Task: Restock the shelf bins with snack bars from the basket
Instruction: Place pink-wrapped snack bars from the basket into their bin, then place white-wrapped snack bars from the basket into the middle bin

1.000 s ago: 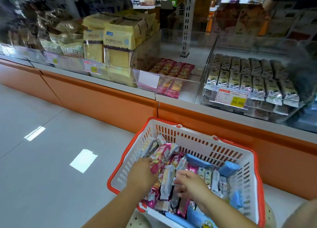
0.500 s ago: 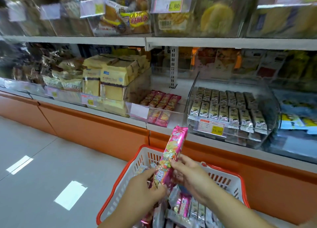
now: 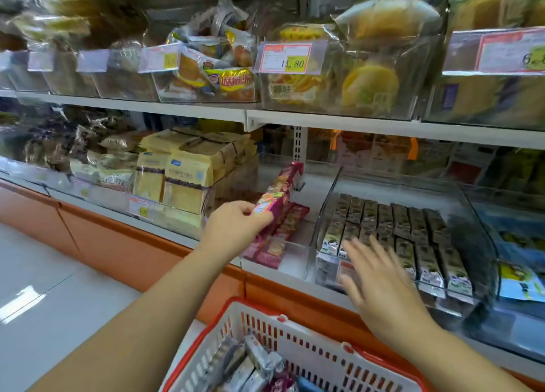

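Pink bar held over its bin, the other hand a blur.

The upper shelf (image 3: 383, 127) carried packets smeared by blur, labels mostly unreadable. At 6 o'clock the basket (image 3: 309, 359) was cut off by the bottom edge, its bars half seen. The clear bin (image 3: 293, 257) held pink bars (image 3: 290, 222), partly hidden behind the left hand (image 3: 236, 229). Its fingers were curled round the lower end of a pink snack bar (image 3: 280, 189), which rose toward 1 o'clock over that bin. At its 4 o'clock the right hand (image 3: 380, 282) was motion-blurred, fingers straight and spread, holding nothing, before the grey-bar bin (image 3: 328, 197).
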Tool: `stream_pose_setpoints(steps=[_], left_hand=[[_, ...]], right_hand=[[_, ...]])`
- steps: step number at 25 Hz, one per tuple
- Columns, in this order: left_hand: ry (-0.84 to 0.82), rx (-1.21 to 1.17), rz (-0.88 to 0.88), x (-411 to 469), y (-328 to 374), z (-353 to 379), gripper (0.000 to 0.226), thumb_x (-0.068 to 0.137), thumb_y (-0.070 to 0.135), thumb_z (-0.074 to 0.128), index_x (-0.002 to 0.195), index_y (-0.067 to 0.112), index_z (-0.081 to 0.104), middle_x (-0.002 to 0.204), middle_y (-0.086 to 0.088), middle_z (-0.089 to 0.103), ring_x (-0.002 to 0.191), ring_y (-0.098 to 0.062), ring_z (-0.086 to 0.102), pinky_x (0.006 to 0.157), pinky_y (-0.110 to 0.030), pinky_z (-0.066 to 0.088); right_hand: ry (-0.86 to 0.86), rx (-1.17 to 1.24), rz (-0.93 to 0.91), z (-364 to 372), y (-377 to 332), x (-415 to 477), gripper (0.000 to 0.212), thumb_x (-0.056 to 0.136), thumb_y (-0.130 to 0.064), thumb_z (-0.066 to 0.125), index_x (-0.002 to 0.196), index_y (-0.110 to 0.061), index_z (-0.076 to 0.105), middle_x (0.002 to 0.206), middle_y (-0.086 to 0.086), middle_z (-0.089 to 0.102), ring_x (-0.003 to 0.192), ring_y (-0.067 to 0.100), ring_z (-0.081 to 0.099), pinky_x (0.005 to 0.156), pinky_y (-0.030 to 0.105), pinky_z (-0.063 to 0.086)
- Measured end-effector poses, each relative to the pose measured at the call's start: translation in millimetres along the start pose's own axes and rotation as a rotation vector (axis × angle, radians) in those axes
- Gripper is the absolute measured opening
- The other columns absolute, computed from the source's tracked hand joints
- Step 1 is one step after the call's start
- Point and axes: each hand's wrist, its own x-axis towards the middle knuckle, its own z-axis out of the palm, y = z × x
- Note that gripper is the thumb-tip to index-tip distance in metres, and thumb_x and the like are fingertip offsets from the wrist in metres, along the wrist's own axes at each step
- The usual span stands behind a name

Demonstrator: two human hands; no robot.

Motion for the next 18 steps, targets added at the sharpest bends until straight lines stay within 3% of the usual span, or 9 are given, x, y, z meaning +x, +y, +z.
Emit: stream_pose_setpoints(steps=[2,4,6,9,11,12,15,18], left_hand=[[-0.105,0.087,-0.018,29,10,19,0.031,0.072,0.051,0.065,0.075,0.021,0.072,0.069,0.004,0.070,0.067,-0.013,0.065,0.065,-0.032,0.054],[-0.190,0.120,-0.022,53,16,40,0.031,0.072,0.048,0.068,0.064,0.019,0.066,0.058,0.005,0.061,0.056,-0.013,0.057,0.050,-0.026,0.043],[-0.258,0.178,-0.009,73,18,63,0.030,0.071,0.049,0.070,0.072,0.018,0.069,0.063,0.001,0.061,0.060,-0.016,0.057,0.050,-0.025,0.038],[-0.391,0.324,-0.022,90,16,86,0.036,0.073,0.048,0.073,0.080,0.014,0.065,0.079,-0.007,0.065,0.070,-0.019,0.060,0.055,-0.026,0.043],[-0.483,0.431,-0.035,95,11,98,0.035,0.074,0.046,0.074,0.076,0.015,0.059,0.073,-0.006,0.059,0.065,-0.016,0.055,0.049,-0.025,0.038],[-0.518,0.481,-0.033,96,10,100,0.036,0.075,0.046,0.075,0.080,0.014,0.062,0.074,-0.005,0.059,0.068,-0.014,0.057,0.048,-0.025,0.038],[-0.567,0.502,-0.044,101,9,97,0.048,0.076,0.043,0.076,0.101,0.003,0.067,0.093,-0.010,0.068,0.090,-0.024,0.066,0.062,-0.029,0.052],[-0.420,0.392,0.025,92,10,85,0.040,0.084,0.036,0.070,0.108,0.003,0.069,0.107,-0.014,0.070,0.097,-0.027,0.066,0.082,-0.033,0.055]], right_hand=[[-0.022,-0.079,-0.016,7,5,2,0.066,0.096,-0.060,0.019,0.153,-0.034,-0.005,0.161,-0.013,-0.001,0.148,0.012,-0.009,0.114,0.035,-0.013],[-0.028,-0.130,-0.031,13,8,1,0.070,0.094,-0.064,0.018,0.151,-0.036,-0.011,0.160,-0.015,-0.003,0.148,0.011,-0.007,0.113,0.032,-0.016],[-0.019,-0.125,-0.056,14,10,4,0.073,0.092,-0.066,0.023,0.151,-0.037,-0.009,0.160,-0.016,-0.002,0.148,0.010,-0.003,0.111,0.030,-0.017],[-0.045,-0.168,-0.084,7,8,8,0.067,0.093,-0.063,0.031,0.152,-0.033,0.021,0.156,-0.012,0.023,0.145,0.013,0.024,0.112,0.030,0.001],[-0.088,-0.169,-0.053,4,6,5,0.067,0.095,-0.059,0.016,0.140,-0.023,0.050,0.141,-0.005,0.052,0.129,0.018,0.052,0.105,0.034,0.022],[-0.109,-0.173,-0.039,2,5,5,0.074,0.095,-0.058,0.006,0.135,-0.021,0.056,0.135,-0.004,0.057,0.123,0.019,0.057,0.101,0.036,0.026],[-0.122,-0.199,-0.038,4,8,4,0.075,0.095,-0.059,0.006,0.135,-0.019,0.056,0.134,-0.003,0.058,0.123,0.020,0.057,0.101,0.037,0.027],[-0.064,-0.182,-0.068,9,11,7,0.064,0.090,-0.058,0.040,0.143,-0.022,0.046,0.142,-0.004,0.051,0.132,0.018,0.048,0.108,0.036,0.019]])
